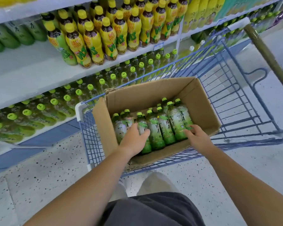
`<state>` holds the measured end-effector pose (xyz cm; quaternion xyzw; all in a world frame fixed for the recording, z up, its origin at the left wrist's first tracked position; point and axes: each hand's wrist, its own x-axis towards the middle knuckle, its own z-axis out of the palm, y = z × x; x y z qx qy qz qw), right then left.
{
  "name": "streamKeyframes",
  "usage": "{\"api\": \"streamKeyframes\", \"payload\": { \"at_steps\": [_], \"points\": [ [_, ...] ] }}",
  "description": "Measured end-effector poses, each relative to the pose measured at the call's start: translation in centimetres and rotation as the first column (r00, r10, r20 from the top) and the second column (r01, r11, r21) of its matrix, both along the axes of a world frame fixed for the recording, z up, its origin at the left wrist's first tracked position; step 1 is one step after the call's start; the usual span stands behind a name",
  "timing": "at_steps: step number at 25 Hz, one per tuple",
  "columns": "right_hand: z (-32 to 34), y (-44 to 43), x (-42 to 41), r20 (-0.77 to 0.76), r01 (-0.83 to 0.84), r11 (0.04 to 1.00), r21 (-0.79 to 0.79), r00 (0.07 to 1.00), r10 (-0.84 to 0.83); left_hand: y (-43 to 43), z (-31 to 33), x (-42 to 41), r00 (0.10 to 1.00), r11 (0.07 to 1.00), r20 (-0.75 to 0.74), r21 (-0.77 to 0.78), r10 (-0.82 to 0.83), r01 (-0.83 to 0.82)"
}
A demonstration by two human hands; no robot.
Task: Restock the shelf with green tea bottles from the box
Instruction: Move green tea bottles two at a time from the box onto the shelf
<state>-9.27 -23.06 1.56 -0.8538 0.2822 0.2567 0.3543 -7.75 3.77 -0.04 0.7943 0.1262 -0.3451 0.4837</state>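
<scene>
Curling round one bottle (141, 123) near the box's left wall, the fingers (135, 128) of the left hand (134, 137) had it gripped against the thumb. The right hand (198, 137) laid nearly straight fingers (189, 132) on the end bottle (183, 119) by the right wall, not yet closed. The other green tea bottles (163, 128) lay in the box (153, 88), at the near-left corner of the cart (235, 95). Picking was under way; the next move probably called for closing the right hand's grip, then lifting both clear toward the lower shelf (44, 130).

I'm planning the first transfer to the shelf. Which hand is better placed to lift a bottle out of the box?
Left. The left hand wraps a green-capped clear plastic tea bottle in the brown cardboard box, and the white shelf lies on that side. The right hand only touches another with its fingertips.
</scene>
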Motion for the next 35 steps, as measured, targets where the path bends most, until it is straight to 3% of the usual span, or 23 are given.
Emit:
{"api": "streamKeyframes", "payload": {
  "at_steps": [5, 10, 16, 20, 25, 29, 35],
  "points": [
    [-4.7, -2.6, 4.8, -0.096, -0.183, 0.980, -0.081, 0.980, 0.175, -3.7, -4.1, 1.7, 0.986, 0.985, -0.127, 0.147, 0.110, -0.091],
    [-10.0, -3.7, 7.7, -0.191, -0.269, 0.959, -0.094, 0.950, 0.248, -6.3, -9.3, 3.1, 0.940, 0.928, -0.201, 0.310, 0.276, -0.207],
    [-13.8, -4.0, 9.4, -0.246, -0.298, 0.950, -0.096, 0.932, 0.267, -8.7, -12.6, 4.5, 0.978, 0.822, -0.169, 0.570, 0.126, -0.008],
    [-15.6, -3.3, 10.2, -0.226, -0.357, 0.917, -0.178, 0.922, 0.315, -9.0, -13.8, 4.4, 0.988, 0.749, -0.119, 0.662, 0.096, 0.006],
    [-15.6, -3.4, 11.2, -0.264, -0.305, 0.944, -0.127, 0.928, 0.264, -9.5, -14.3, 3.9, 0.990, 0.759, -0.099, 0.651, 0.105, -0.016],
    [-15.2, -3.6, 11.2, -0.251, -0.193, 0.979, -0.061, 0.952, 0.172, -8.4, -14.2, 4.4, 0.951, 0.848, -0.189, 0.517, 0.243, -0.114],
    [-13.1, -1.9, 10.5, -0.229, -0.006, 0.967, 0.255, 0.971, 0.066, -5.9, -12.6, 4.5, 0.872, 0.901, -0.260, 0.252, 0.414, -0.353]
  ]
}}
